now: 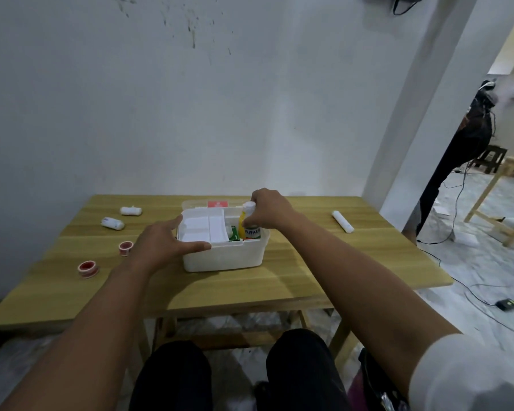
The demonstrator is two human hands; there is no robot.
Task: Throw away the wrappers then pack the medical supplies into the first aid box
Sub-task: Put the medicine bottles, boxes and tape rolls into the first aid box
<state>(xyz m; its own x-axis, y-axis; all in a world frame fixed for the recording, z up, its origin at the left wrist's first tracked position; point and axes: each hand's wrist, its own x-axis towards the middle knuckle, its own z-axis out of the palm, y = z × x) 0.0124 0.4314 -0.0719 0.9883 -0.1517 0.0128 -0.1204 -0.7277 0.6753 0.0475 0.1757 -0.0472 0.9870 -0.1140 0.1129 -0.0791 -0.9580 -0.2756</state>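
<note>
The bottle is gripped by the right hand over the box's right compartment; the box's left rim is steadied by the flat, spread left hand. It should be lowered upright beside the items already packed.

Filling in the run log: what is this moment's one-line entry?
right hand grips yellow bottle in first aid box | left hand steadies box | tape rolls, bandages unpacked

Bottle label perhaps blurred, unreadable
</note>
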